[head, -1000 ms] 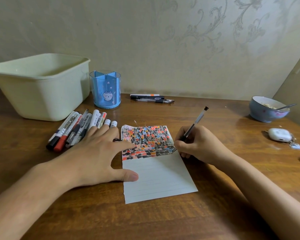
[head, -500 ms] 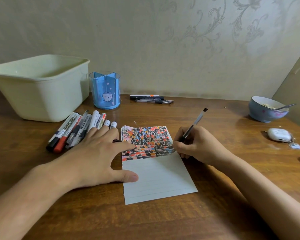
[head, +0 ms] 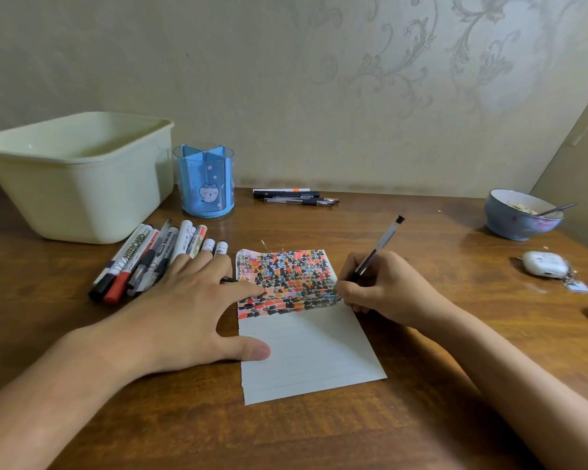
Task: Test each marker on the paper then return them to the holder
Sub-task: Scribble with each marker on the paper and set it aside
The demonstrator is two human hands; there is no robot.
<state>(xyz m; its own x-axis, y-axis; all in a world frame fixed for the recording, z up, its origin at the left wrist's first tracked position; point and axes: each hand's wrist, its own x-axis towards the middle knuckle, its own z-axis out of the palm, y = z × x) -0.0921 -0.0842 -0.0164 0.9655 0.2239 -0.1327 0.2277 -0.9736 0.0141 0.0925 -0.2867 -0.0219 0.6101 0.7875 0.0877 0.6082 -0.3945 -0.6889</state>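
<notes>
Scribbling at frame centre, right hand (head: 384, 286) grips a clear black-capped pen (head: 379, 247), tip barely shifted along the lined white paper's (head: 306, 354) right edge, left hand (head: 187, 307) flat pinning it; blue divided holder (head: 204, 181) upper left stands empty, testing unfinished.

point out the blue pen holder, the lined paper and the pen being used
blue pen holder (head: 207, 195): head view, front wall by the cat picture
lined paper (head: 306, 361): head view, blank lower part
pen (head: 382, 242): head view, clear barrel above the right hand

One white marker (head: 127, 257) in the row beside the paper carries the black word "WHITEBOARD" along its barrel. Print on other markers is too small to read.
</notes>
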